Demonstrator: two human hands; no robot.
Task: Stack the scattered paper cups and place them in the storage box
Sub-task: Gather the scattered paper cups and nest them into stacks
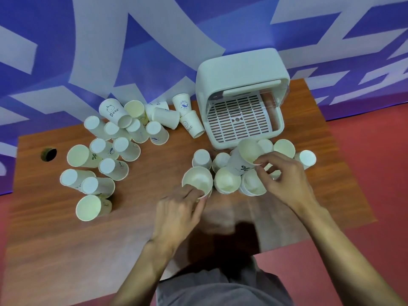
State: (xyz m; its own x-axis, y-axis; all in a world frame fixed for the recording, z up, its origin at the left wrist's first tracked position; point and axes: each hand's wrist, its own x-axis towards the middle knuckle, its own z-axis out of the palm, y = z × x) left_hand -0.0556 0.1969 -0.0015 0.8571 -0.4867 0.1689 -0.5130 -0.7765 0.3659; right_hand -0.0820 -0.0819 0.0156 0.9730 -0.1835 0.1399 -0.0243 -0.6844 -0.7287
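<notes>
My left hand [176,215] comes in from the bench's [88,250] near edge. Its fingers [192,192] pinch the near rim of an upright cup [197,180], and that rim partly hides the fingertips. My right hand [284,180] holds a tilted % cup [242,159] by its rim, thumb and forefinger pinching, the other fingers loosely curled. The % cup's mouth faces me above a cluster [227,182] of upright cups just in front of the box [240,67]. I cannot tell whether it touches the ones below. Some in the cluster look like stacks, but I cannot make out how many cups each holds, and my right hand covers several behind it.

The box stands at the bench's far right, its front open and a slatted tray [238,118] showing inside. Its right side is see-through and hard to read. Loose cups [113,168] are scattered over the left half, many upside down, some mouth-up, and a few on their sides near the far edge. A round hole [48,154] sits near the left edge.
</notes>
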